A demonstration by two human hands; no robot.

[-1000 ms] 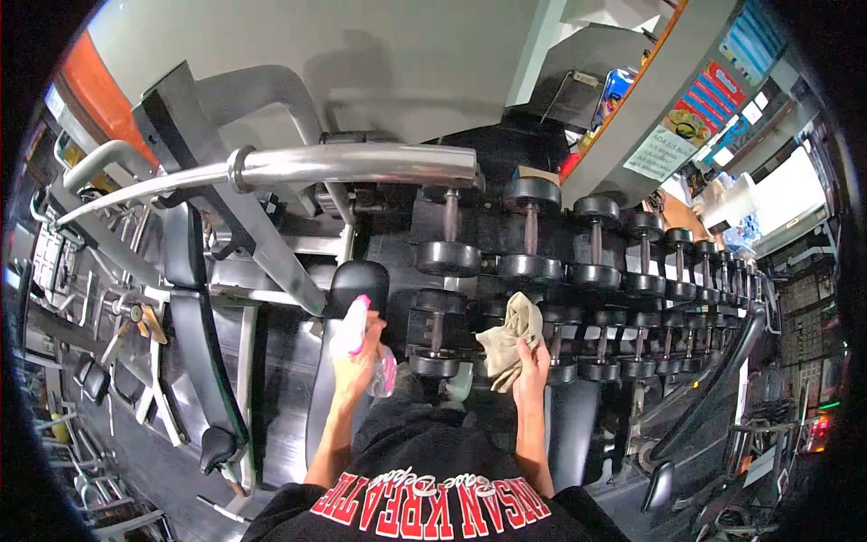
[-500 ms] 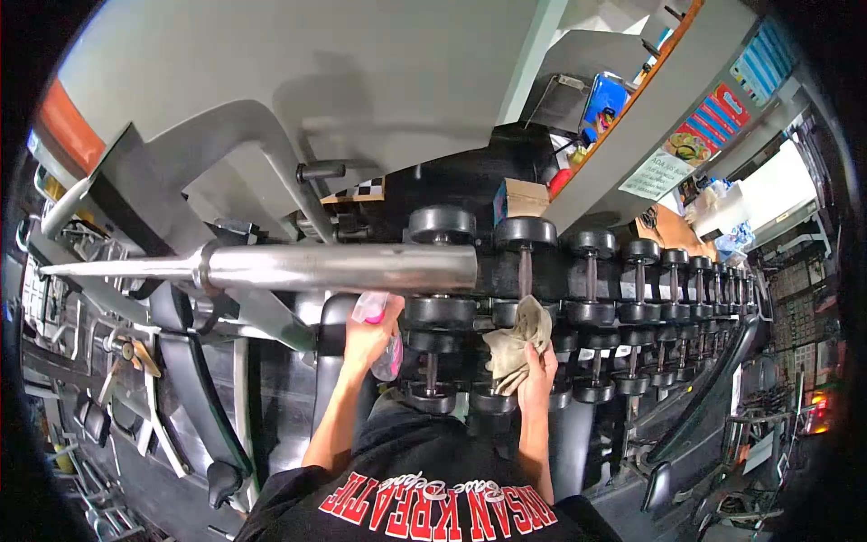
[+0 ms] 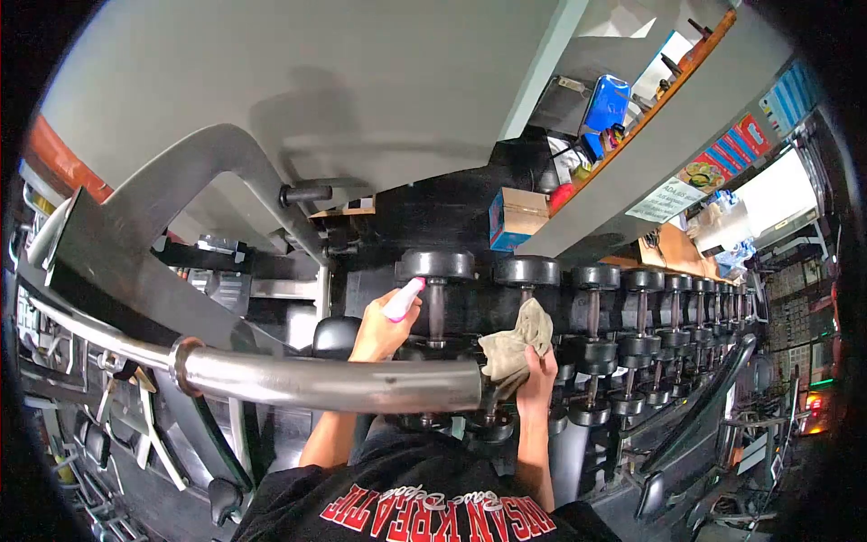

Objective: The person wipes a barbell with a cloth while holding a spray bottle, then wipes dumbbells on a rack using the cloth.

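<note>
My left hand (image 3: 386, 327) is wrapped round a spray bottle with a white and pink head (image 3: 405, 300), near the top-row dumbbell (image 3: 437, 266) at the left end of the rack. A thick chrome bar (image 3: 334, 381) crosses over my left forearm and hides the lower part of the bottle. In my right hand (image 3: 539, 372) is a crumpled beige cloth (image 3: 517, 345), bunched up beside the bar's end and in front of another dumbbell (image 3: 526, 271).
Two rows of black dumbbells (image 3: 643, 280) run off to the right. A grey machine frame (image 3: 212, 144) stands at the left. Behind the rack are a cardboard box (image 3: 522, 215) and a wall. A black padded bench (image 3: 700, 425) is at the right.
The chrome bar has dropped lower in view and now crosses my left forearm. My left hand has moved up and right with the bottle towards the dumbbells. The cloth is still in my right hand.
</note>
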